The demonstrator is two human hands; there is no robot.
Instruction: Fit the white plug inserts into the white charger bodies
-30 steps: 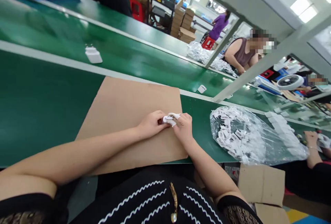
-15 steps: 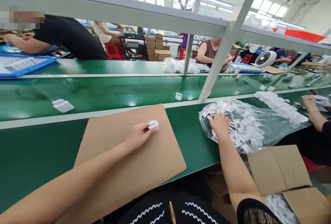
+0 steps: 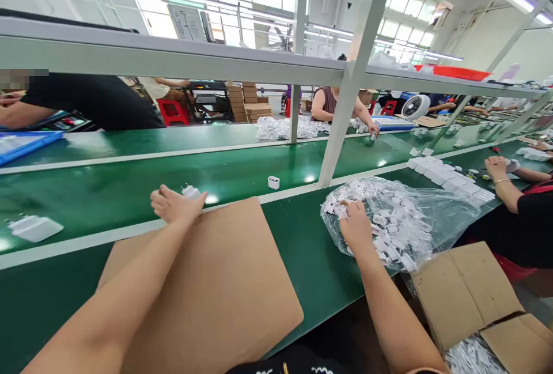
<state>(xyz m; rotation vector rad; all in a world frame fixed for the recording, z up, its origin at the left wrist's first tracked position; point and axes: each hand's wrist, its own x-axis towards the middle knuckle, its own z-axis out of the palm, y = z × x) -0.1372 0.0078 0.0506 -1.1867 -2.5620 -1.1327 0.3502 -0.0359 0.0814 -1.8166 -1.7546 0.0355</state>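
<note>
My left hand (image 3: 175, 205) reaches past the far edge of the brown cardboard sheet (image 3: 224, 282) to the green conveyor belt (image 3: 129, 184). A small white plug part (image 3: 190, 192) sits at its fingertips on the belt; the fingers look loosely spread and I cannot tell whether they still touch it. My right hand (image 3: 355, 225) rests in the clear plastic bag of small white parts (image 3: 401, 221) to the right, fingers curled among the parts. What it grips is hidden by the hand.
A white adapter (image 3: 34, 227) lies on the belt at left and a small white part (image 3: 273, 182) further along. A white frame post (image 3: 345, 103) rises beside the bag. An open cardboard box (image 3: 470, 299) stands lower right. A co-worker's hand (image 3: 496, 167) works at right; other people sit across the line.
My left hand carried the white plug part from over the cardboard forward to the belt. My right hand left that part earlier and went into the bag, where it stays.
</note>
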